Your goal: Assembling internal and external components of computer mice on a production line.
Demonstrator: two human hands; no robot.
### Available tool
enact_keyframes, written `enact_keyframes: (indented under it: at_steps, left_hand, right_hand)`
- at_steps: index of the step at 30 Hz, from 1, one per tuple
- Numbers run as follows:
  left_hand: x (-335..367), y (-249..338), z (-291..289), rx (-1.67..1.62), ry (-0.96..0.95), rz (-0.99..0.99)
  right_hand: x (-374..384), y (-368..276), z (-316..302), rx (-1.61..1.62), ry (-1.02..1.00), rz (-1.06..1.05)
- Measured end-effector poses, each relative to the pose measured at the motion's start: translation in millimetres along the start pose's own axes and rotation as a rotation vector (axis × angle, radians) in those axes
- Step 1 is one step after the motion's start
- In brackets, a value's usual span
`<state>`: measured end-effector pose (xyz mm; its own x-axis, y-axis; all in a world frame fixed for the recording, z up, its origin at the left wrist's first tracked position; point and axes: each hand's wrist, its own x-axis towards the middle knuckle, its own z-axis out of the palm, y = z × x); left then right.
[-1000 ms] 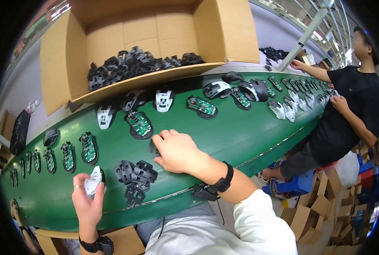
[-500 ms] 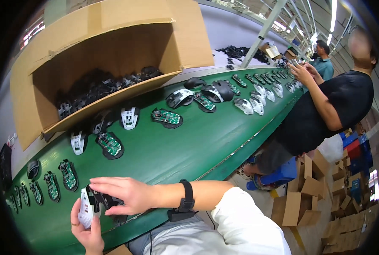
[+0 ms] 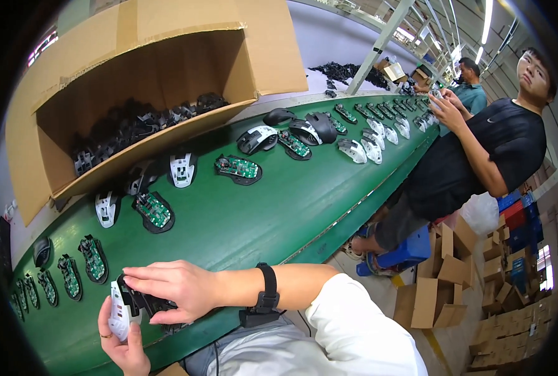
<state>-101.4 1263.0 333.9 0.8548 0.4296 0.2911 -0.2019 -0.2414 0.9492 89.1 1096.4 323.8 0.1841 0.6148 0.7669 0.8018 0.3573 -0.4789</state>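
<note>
My left hand (image 3: 127,356) is closed round a white mouse shell (image 3: 121,318), thumb and fingers on its sides, near the belt's front edge. My right hand (image 3: 182,289) grips a black plastic mouse part (image 3: 156,306) and presses it against the shell's upper right side. The fingers hide where the two pieces meet. Beyond my hands, a mouse base with a green circuit board (image 3: 154,211) lies on the green belt (image 3: 254,216), with a white shell (image 3: 107,208) to its left and another white shell (image 3: 182,170) behind it.
A large cardboard box (image 3: 147,141) with black parts stands along the far side. Several circuit-board bases (image 3: 70,277) line the belt at left, and white shells (image 3: 371,148) sit farther right. A person in black (image 3: 492,144) works at the right, near open cartons (image 3: 439,282).
The whole view has shifted slightly, so things on the belt appear a little farther left. Both hands still hold the shell and black part together, with hardly any change in grip.
</note>
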Motion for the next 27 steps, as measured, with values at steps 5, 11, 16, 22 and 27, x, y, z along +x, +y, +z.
enact_keyframes:
  at_steps: [5,11,16,22,27]
  left_hand:
    - [-1.8,-8.0,2.1,0.005,-0.001,-0.017]
    - [-7.5,2.1,-4.8,0.03,0.025,0.064]
    - [-4.9,-8.2,-1.2,0.015,-0.019,0.023]
    - [-2.0,-8.6,-9.3,-0.101,-0.006,-0.025]
    - [-6.4,-9.9,-9.2,0.003,-0.008,-0.053]
  right_hand:
    - [-3.7,-0.8,-0.2,0.059,0.031,0.033]
    - [8.4,0.1,8.1,0.081,0.069,-0.012]
    - [-0.9,7.4,5.6,0.171,-0.008,0.076]
    - [-0.2,1.6,12.0,0.03,0.045,0.056]
    - [1.4,3.2,14.3,0.091,0.025,0.078]
